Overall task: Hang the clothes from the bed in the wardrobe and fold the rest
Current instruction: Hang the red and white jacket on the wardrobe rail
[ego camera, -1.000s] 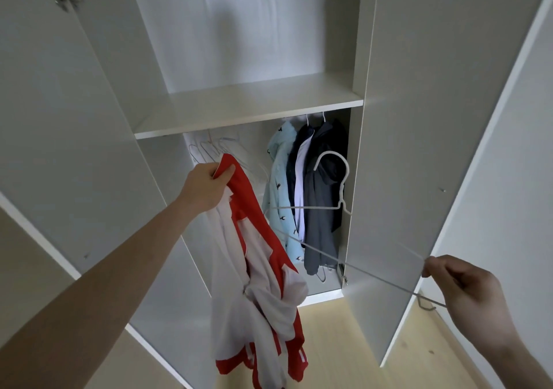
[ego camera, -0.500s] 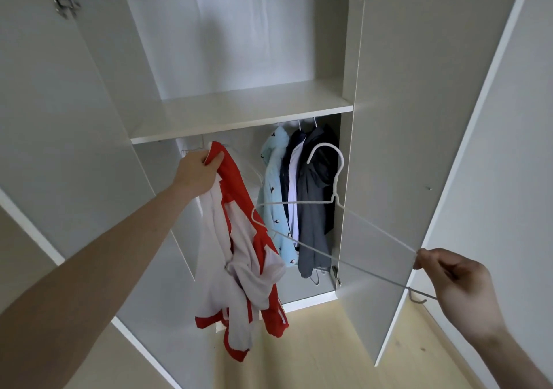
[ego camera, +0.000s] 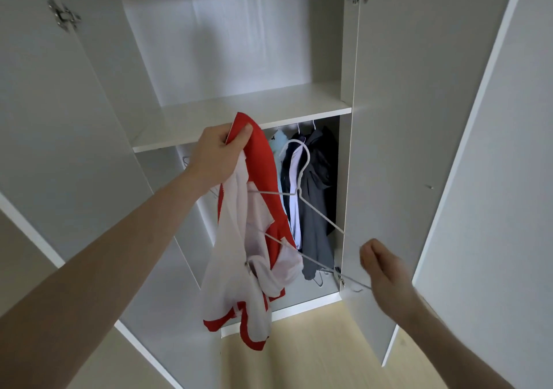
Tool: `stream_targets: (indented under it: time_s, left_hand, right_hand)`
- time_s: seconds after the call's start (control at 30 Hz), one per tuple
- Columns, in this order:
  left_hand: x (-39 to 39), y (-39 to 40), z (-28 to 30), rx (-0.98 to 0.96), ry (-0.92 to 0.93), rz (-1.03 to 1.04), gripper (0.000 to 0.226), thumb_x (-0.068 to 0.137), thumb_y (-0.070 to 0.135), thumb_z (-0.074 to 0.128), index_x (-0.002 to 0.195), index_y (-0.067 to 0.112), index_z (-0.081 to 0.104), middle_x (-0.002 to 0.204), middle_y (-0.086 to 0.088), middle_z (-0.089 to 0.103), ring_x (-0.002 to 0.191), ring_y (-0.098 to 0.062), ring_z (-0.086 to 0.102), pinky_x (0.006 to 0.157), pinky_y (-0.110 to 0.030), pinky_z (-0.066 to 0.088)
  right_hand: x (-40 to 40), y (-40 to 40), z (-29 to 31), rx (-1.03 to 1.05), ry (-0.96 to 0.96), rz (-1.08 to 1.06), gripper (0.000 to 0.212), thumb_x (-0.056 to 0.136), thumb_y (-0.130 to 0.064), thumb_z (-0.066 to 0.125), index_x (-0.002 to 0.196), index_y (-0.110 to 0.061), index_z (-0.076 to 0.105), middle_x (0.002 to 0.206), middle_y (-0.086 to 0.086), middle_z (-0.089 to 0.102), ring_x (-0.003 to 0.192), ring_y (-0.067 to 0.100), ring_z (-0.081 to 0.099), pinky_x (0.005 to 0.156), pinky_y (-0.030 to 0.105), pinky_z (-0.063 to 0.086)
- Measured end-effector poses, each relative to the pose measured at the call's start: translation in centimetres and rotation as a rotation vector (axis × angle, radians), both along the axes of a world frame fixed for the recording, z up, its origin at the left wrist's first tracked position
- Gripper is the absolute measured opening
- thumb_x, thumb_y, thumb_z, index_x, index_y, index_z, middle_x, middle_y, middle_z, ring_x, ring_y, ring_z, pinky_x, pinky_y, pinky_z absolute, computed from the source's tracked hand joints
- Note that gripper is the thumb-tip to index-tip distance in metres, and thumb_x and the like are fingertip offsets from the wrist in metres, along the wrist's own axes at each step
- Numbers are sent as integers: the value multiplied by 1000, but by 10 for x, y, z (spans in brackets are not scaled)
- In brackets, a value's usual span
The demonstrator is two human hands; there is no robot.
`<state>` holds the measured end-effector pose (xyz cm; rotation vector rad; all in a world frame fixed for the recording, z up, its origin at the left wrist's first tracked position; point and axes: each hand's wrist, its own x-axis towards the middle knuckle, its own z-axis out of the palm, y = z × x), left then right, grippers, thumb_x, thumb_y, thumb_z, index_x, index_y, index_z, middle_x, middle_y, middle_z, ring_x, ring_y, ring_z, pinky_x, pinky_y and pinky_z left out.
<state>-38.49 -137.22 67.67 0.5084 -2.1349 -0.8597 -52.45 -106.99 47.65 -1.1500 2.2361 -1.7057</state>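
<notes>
Your right hand (ego camera: 386, 272), nearest you, pinches one end of the thin white wire hanger (ego camera: 302, 176); your left hand (ego camera: 220, 155) grips the red-and-white jersey-like garment (ego camera: 254, 239) by its red collar, held up before the open white wardrobe (ego camera: 239, 116). Over the last second you have drawn the two together: the hanger's far arm, which hung clear of the cloth, now reaches into its white folds, apparently through the neck opening. So the threading has begun, though the garment hangs bunched and is not yet seated on the hanger. Behind it, the pale blue top (ego camera: 276, 146), white shirt (ego camera: 296, 197) and dark grey jacket (ego camera: 317, 197) already hang below the shelf.
</notes>
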Motion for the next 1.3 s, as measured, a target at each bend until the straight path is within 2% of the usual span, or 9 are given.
stream_targets:
  time_s: [0.1,0.2,0.3,0.5,0.73,0.93,1.13,1.23,1.3]
  left_hand:
    - [0,15,11,75,96,-42,53,103,44,56,72,1,58,68,-8,56,63,-18,54,66,-33,46]
    - [-1,25,21,107,161,-126,41,103,43,57,91,11,79,87,1,77,80,-14,70,76,-28,56]
    - [-1,31,27,-5,107,-149,65,99,50,55,79,-11,56,75,-8,56,71,-18,53,72,-34,44]
    - [10,49,7,-17,1,-150,53,103,37,58,61,14,36,60,13,33,57,-5,34,56,-20,31]
    - [15,94,-24,-123,-330,-404,43,101,49,58,66,23,57,52,11,42,46,-5,38,47,-13,33]
    - [35,104,-56,-302,-579,-450,42,96,59,57,83,20,63,76,2,63,70,-15,61,75,-30,56]
    - [63,102,-62,-341,-752,-390,39,90,64,65,125,51,56,99,37,61,91,5,66,87,-19,57]
    - [65,99,-39,-385,-489,-306,48,94,44,67,140,45,52,114,32,57,106,0,62,99,-22,53]
    - [56,91,-20,-659,-244,-129,48,93,35,66,140,32,54,131,17,54,124,-5,51,113,-34,41]
  right_hand:
    - [8,-16,-5,123,60,87,28,110,-24,36,85,-27,46,70,-3,55,60,17,48,60,43,44]
    - [20,-31,3,210,83,138,26,109,-22,41,87,-28,53,64,-11,56,57,12,48,56,30,41]
    - [32,-40,20,157,55,159,34,107,-26,49,76,-35,61,60,-7,56,52,7,46,52,16,36]
    - [28,-34,37,36,-20,108,39,102,-27,56,68,-10,65,50,-8,35,46,6,30,48,15,27]
    - [19,-29,30,-215,-261,-59,45,107,-29,54,66,-16,63,51,-11,27,49,10,24,48,23,21]
    - [14,-17,41,-369,-195,-28,46,108,-25,51,65,-11,58,54,-16,34,52,5,31,52,14,28]
    - [17,-5,45,-417,-151,-14,46,108,-24,49,65,-8,55,54,-10,33,52,9,30,52,17,28]
    - [18,-6,50,-439,-154,-8,48,109,-20,48,66,1,53,54,-10,33,52,9,31,52,17,29]
    - [17,-8,57,-443,-147,9,48,109,-15,47,65,2,53,53,-12,35,50,6,32,52,14,30]
